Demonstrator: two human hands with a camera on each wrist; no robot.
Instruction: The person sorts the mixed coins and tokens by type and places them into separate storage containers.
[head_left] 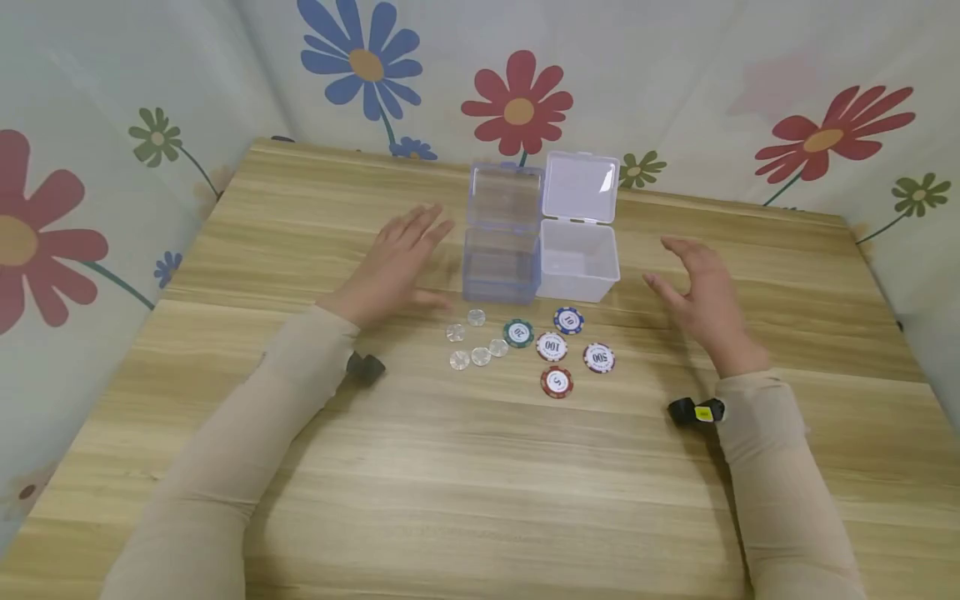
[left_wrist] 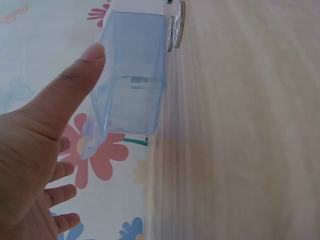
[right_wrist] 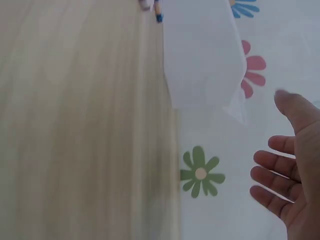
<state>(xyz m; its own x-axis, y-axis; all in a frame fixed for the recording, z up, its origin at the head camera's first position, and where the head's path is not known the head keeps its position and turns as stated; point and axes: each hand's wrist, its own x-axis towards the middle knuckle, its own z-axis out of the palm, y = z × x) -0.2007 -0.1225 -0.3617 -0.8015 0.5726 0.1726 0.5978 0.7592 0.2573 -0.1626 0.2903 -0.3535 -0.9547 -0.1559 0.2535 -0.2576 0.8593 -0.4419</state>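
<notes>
1. Gripping nothing, your left hand [head_left: 393, 268] and right hand [head_left: 705, 302] extend relaxed fingers, likely positioning.
2. Just right of your left fingers, an open translucent-blue plastic box [head_left: 500, 290] touches an open white plastic box [head_left: 572, 287].
3. Five round, colour-edged printed chips [head_left: 599, 357] lie between your hands.
4. Five small clear discs [head_left: 481, 357] lie nearest your left fingers; the next move likely calls for an edge pinch.
</notes>
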